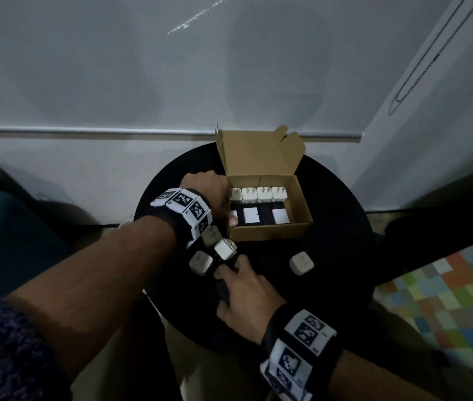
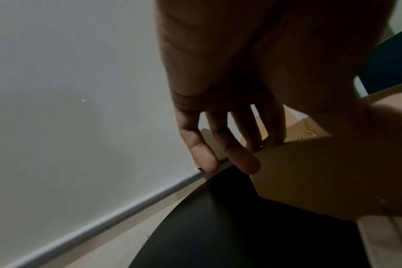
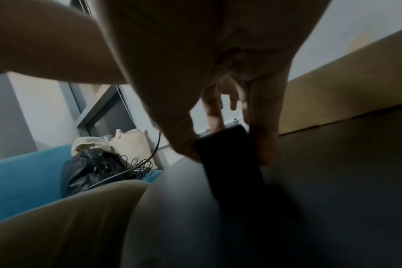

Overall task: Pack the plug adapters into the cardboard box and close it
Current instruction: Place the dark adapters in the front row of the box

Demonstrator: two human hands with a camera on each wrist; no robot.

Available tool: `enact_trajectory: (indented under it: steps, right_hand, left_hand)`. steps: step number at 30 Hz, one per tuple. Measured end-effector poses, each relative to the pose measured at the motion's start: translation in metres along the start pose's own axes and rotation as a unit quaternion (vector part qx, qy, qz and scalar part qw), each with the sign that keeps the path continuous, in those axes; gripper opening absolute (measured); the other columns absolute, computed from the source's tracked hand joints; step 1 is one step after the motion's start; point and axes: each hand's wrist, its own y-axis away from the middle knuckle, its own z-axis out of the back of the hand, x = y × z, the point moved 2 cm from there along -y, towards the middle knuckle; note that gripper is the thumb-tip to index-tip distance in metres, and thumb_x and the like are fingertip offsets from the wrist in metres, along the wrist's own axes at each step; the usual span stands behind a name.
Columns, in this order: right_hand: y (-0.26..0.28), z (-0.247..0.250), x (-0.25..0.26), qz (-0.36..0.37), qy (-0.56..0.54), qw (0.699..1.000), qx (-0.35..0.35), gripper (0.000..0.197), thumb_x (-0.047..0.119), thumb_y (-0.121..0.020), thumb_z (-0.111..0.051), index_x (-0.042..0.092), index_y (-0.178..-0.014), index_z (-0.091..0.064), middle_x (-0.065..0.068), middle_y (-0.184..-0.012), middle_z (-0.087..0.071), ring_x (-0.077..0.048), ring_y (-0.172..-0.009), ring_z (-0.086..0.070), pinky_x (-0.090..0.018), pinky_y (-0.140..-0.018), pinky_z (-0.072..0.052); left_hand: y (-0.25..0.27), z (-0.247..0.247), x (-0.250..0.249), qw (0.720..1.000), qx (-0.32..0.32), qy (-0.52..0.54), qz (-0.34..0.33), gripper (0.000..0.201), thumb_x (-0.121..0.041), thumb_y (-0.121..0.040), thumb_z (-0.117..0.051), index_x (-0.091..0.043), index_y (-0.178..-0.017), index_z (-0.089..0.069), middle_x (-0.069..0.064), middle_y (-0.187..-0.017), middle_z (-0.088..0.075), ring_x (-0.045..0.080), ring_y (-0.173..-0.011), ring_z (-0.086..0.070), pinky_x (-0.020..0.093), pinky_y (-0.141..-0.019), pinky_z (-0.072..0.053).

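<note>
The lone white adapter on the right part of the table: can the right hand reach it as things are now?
Probably yes. The lone white adapter lies apart on the black table, with nothing between it and the right hand. But that hand already grips a black adapter, so it should place that one first.

I see the box [image 1: 270, 230] as plain brown cardboard, matt, with crisp folded flaps. The adapters [image 1: 264, 194] inside look like smooth off-white plastic with a soft sheen; 4 sit in the back row. The table [image 1: 330, 250] reads as a matt black top, smooth. Both wrist bands [image 1: 184, 208] look like dark cloth carrying printed paper-white markers. My sleeve [image 1: 6, 351] is rough, knitted blue wool.
</note>
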Motion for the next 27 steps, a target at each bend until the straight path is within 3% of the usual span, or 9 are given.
enact_trajectory:
  steps: [6,10,13,17,21,24,27]
  right_hand:
    - [0.022,0.034,-0.031,0.003,-0.021,0.998,0.062,0.046,0.035,-0.071,-0.068,0.034,-0.115,-0.055,0.003,-0.114,-0.061,-0.018,-0.103,-0.063,-0.032,-0.09,-0.052]
    - [0.02,0.1,-0.047,-0.023,-0.036,0.998,-0.056,0.041,0.032,-0.07,-0.072,0.034,-0.11,-0.064,0.009,-0.102,-0.07,-0.008,-0.091,-0.066,-0.027,-0.084,-0.054]
    - [-0.004,0.144,-0.064,-0.053,-0.018,0.984,-0.168,0.032,0.032,-0.073,-0.073,0.031,-0.104,-0.066,0.005,-0.098,-0.071,-0.012,-0.086,-0.066,-0.028,-0.079,-0.054]
    - [-0.052,0.156,-0.086,-0.08,0.002,0.973,-0.217,0.029,0.025,-0.074,-0.072,0.021,-0.101,-0.066,-0.005,-0.101,-0.069,-0.023,-0.093,-0.066,-0.035,-0.084,-0.056]
    - [-0.087,0.141,-0.096,-0.1,0.085,0.976,-0.176,0.034,0.026,-0.076,-0.073,0.018,-0.108,-0.064,-0.009,-0.109,-0.065,-0.028,-0.097,-0.063,-0.033,-0.082,-0.053]
    - [-0.101,0.13,-0.103,-0.119,0.134,0.973,-0.143,0.033,0.027,-0.075,-0.072,0.015,-0.104,-0.064,-0.012,-0.108,-0.065,-0.031,-0.094,-0.064,-0.035,-0.079,-0.053]
    - [-0.108,0.123,-0.11,-0.134,0.165,0.971,-0.11,0.043,0.033,-0.076,-0.071,0.013,-0.112,-0.059,-0.013,-0.111,-0.063,-0.032,-0.097,-0.063,-0.035,-0.073,-0.051]
  left_hand:
    - [0.001,0.0,0.0,1.0,0.001,0.004,-0.001,0.058,-0.066,-0.064,-0.075,-0.024,-0.102,-0.065,-0.006,-0.066,-0.046,0.02,-0.071,-0.052,0.032,-0.067,-0.042]
    - [0.0,0.001,-0.001,1.0,0.002,0.005,-0.006,0.06,-0.065,-0.065,-0.075,-0.026,-0.11,-0.063,-0.006,-0.067,-0.044,0.02,-0.073,-0.052,0.032,-0.067,-0.04]
    - [-0.001,0.001,-0.002,1.0,0.001,0.003,-0.004,0.06,-0.065,-0.065,-0.075,-0.026,-0.109,-0.063,-0.005,-0.069,-0.046,0.02,-0.073,-0.052,0.032,-0.067,-0.04]
    - [-0.001,0.0,-0.001,1.0,-0.003,0.004,0.001,0.058,-0.063,-0.067,-0.075,-0.025,-0.108,-0.063,-0.003,-0.075,-0.049,0.021,-0.074,-0.052,0.032,-0.067,-0.041]
    - [-0.001,-0.001,0.0,1.0,-0.004,0.006,-0.002,0.058,-0.064,-0.067,-0.074,-0.025,-0.109,-0.063,-0.004,-0.073,-0.047,0.022,-0.074,-0.052,0.032,-0.067,-0.042]
    - [-0.001,-0.001,0.0,1.0,-0.009,0.006,-0.002,0.058,-0.064,-0.066,-0.075,-0.026,-0.108,-0.064,-0.005,-0.07,-0.046,0.022,-0.073,-0.052,0.031,-0.066,-0.04]
    - [-0.001,-0.002,0.0,1.0,-0.011,0.006,-0.002,0.058,-0.066,-0.064,-0.074,-0.026,-0.105,-0.065,-0.005,-0.067,-0.046,0.021,-0.07,-0.053,0.031,-0.064,-0.04]
